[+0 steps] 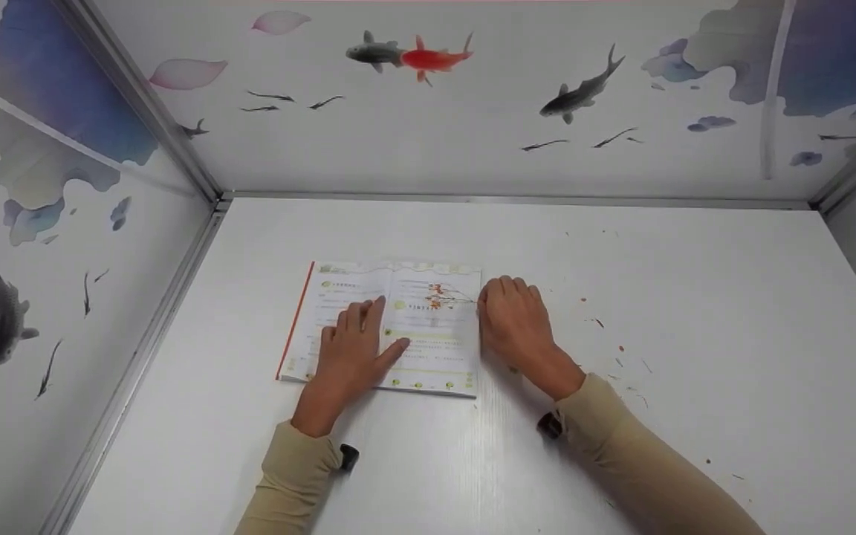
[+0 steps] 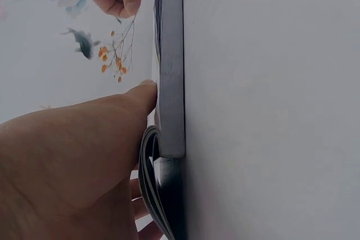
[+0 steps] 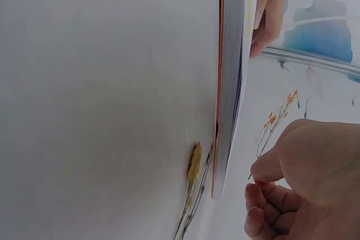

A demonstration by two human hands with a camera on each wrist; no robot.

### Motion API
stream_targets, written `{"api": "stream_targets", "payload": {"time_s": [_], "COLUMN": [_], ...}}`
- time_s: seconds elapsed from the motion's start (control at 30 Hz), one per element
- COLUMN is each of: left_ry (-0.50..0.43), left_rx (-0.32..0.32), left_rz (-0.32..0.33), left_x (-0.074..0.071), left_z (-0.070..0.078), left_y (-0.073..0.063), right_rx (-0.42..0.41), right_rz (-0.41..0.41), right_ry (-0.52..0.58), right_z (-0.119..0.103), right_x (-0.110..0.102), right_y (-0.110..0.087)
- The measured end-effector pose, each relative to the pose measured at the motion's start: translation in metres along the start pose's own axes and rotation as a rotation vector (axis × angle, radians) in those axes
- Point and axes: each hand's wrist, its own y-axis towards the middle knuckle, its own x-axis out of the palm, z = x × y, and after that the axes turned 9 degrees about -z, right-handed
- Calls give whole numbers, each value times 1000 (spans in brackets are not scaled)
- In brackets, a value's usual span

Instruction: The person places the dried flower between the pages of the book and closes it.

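Observation:
A thick book (image 1: 435,360) lies open on the white table, its pages printed and its edge red. My left hand (image 1: 354,345) rests on it with straight, spread fingers, mostly over the left page. At the book's right edge, my right hand (image 1: 516,319) pinches the thin stem of a dried flower sprig (image 2: 117,59) between thumb and fingertip. The sprig's orange heads (image 1: 437,296) point left, above the upper part of the right page. In the right wrist view, a yellow dried spike (image 3: 194,162) on a thin stem lies by the book's edge, mostly hidden under my right hand in the head view.
Small orange and brown plant bits (image 1: 621,348) are scattered on the table (image 1: 733,312) right of the book. Walls (image 1: 472,148) painted with fish enclose the back and sides. A dark wrist camera (image 1: 350,457) sits at my left cuff, another (image 1: 549,426) at my right.

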Motion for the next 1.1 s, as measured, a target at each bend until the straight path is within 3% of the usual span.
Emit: {"api": "stream_targets", "payload": {"time_s": [0.17,0.47,0.87,1.1], "left_ry": [-1,-8,-19,-35], "left_rx": [-9,-4,-19,-7], "left_rz": [-11,1,-18,-14], "left_x": [0,1,1,0], "left_z": [1,0,-1,0], "left_y": [0,0,0,-1], "right_rx": [3,-66,-33,-13], "right_rz": [-33,-18,-111,-112], "right_ry": [7,-10,188,141], "right_z": [-12,-21,-15,2], "right_x": [5,17,10,2], "right_y": [8,16,19,23]}}
